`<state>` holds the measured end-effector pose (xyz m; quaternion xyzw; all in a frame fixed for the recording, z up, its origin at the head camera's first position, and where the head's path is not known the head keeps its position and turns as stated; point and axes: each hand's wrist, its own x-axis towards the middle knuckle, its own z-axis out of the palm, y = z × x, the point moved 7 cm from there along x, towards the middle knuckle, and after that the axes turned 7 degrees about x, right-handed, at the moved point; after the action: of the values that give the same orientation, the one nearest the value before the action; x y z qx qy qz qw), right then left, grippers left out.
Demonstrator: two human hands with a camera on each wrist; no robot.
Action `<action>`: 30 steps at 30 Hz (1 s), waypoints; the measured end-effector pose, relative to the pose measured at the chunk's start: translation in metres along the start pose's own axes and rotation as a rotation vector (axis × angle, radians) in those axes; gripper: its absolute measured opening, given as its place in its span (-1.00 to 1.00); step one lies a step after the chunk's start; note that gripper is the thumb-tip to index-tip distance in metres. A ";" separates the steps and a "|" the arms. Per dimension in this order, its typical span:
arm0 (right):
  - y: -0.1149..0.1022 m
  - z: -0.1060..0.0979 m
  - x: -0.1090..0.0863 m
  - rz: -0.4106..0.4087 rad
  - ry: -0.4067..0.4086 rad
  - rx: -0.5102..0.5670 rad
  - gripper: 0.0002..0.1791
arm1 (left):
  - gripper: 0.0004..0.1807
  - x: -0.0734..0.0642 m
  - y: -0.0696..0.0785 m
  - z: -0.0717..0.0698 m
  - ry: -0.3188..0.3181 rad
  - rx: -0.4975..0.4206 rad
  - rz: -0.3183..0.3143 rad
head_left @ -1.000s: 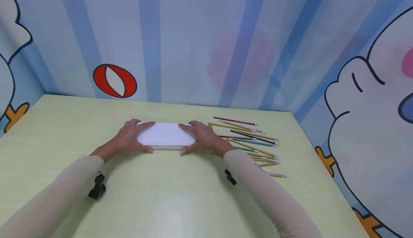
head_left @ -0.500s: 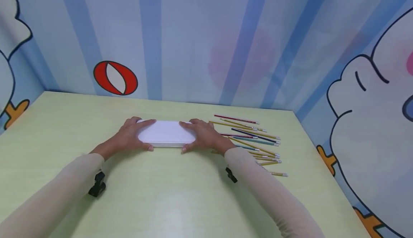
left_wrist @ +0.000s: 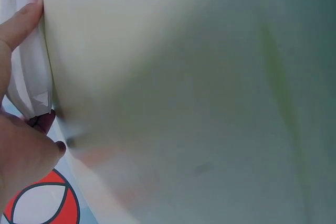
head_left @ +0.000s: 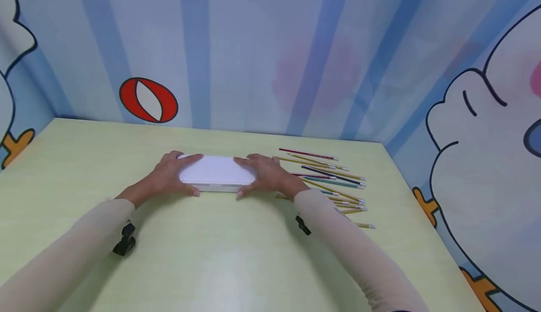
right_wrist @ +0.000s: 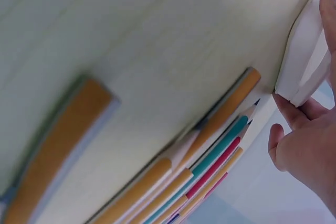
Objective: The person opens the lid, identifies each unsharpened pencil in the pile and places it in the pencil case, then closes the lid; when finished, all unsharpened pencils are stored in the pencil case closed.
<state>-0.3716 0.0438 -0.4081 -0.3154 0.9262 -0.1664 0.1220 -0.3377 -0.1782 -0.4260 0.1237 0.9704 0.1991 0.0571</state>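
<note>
A flat white rectangular box (head_left: 217, 171) lies on the table, its long side facing me in the head view. My left hand (head_left: 172, 175) grips its left end, thumb along the near side and fingers over the top and round the end. At the opposite end my right hand (head_left: 267, 175) holds it the same way. The left wrist view shows the left thumb (left_wrist: 26, 19) against the side of the box (left_wrist: 32, 72). Fingers of the right hand (right_wrist: 310, 145) curl at the box's end (right_wrist: 302, 61) in the right wrist view.
Several pencils (head_left: 334, 178), mostly yellow with some red, teal and dark ones, lie loosely spread right of the box, partly under the right forearm. The pale table (head_left: 203, 255) meets a blue striped backdrop (head_left: 249, 67) behind. Black straps (head_left: 125, 239) hang at the wrists.
The hands keep their hold on the box and the pencils lie as before. Only the head view has shifted slightly.
</note>
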 end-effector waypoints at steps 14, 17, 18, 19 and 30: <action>0.001 -0.004 -0.004 -0.128 -0.025 0.160 0.00 | 0.21 -0.002 -0.006 -0.005 -0.009 -0.028 -0.007; 0.002 -0.005 -0.005 -0.131 -0.011 0.191 -0.04 | 0.22 -0.001 -0.008 -0.007 -0.009 -0.057 0.016; 0.003 -0.005 -0.006 -0.127 -0.003 0.203 -0.05 | 0.22 -0.001 -0.010 -0.007 -0.011 -0.071 0.019; 0.004 -0.006 -0.006 -0.119 0.006 0.210 -0.05 | 0.22 -0.001 -0.011 -0.007 -0.012 -0.083 0.023; 0.007 -0.014 -0.008 -0.079 0.069 0.294 -0.11 | 0.31 -0.003 -0.021 -0.007 0.006 -0.184 -0.044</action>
<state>-0.3734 0.0574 -0.3968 -0.3243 0.8825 -0.3154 0.1282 -0.3406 -0.2005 -0.4284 0.0962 0.9507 0.2864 0.0695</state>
